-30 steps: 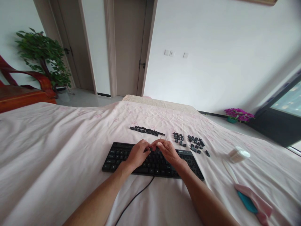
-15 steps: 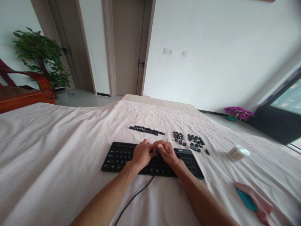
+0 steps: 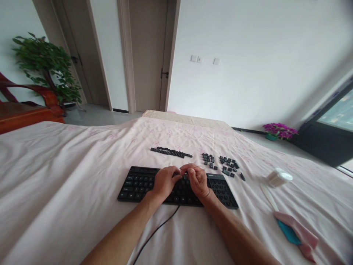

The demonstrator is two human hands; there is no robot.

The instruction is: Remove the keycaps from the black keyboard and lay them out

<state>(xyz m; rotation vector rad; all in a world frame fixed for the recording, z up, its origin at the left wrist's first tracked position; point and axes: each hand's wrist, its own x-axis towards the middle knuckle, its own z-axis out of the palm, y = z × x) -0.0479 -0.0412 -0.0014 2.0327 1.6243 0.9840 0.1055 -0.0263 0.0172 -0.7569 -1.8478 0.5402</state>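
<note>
A black keyboard (image 3: pixel 138 186) lies on the pink-white cloth, its number pad on the right bare of keycaps. My left hand (image 3: pixel 166 181) rests over its middle, fingers bent together at the upper rows. Beside it, my right hand (image 3: pixel 198 180) is closed with the index finger reaching towards the left fingertips; a thin wire-like thing shows faintly at its top. What either hand pinches is too small to name. Behind the keyboard are a row of loose black keycaps (image 3: pixel 171 152) and two looser groups of keycaps (image 3: pixel 208 159), (image 3: pixel 228 162).
A white tub of cotton swabs (image 3: pixel 279 177) stands at the right. Nearer are a white-handled brush (image 3: pixel 269 197) and a pink and teal cloth (image 3: pixel 296 232). The keyboard's cable (image 3: pixel 157 230) runs towards me between my forearms.
My right hand has turned slightly, its thumb drawing back from my left fingers. My left hand has shifted a little to the left. The loose keycaps lie as before.
</note>
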